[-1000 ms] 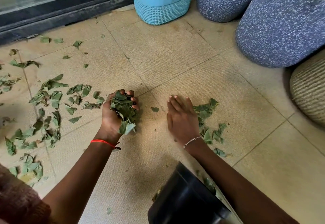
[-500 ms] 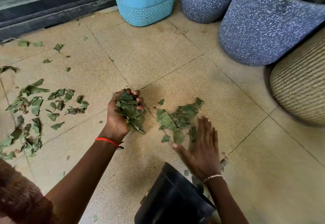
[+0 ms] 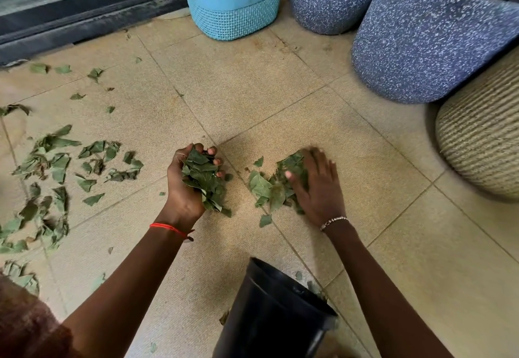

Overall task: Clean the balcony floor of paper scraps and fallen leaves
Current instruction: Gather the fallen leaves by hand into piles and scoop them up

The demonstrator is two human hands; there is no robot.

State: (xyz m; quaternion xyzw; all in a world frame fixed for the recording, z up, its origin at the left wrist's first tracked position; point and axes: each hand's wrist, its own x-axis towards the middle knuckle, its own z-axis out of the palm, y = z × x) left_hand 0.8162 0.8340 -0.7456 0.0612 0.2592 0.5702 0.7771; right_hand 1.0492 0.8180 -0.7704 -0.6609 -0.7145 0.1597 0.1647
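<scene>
Leaf wad point(image 3: 203, 179) is clutched in curled left hand point(image 3: 179, 193), floor pile point(image 3: 268, 189) is pressed under flat, straight-fingered right hand point(image 3: 318, 192); scraps could be dropped from the overstuffed fist if more is added before the black bin point(image 3: 276, 312) is reached.

Light-blue perforated plastic basket point(image 3: 233, 0) stood at top, beside dark sliding-door track point(image 3: 84, 17). Right of it were two blue speckled planters, smaller point(image 3: 323, 0) and larger point(image 3: 427, 48). Beige ribbed pot point(image 3: 483, 138) sat at right edge, just beside larger planter.
</scene>
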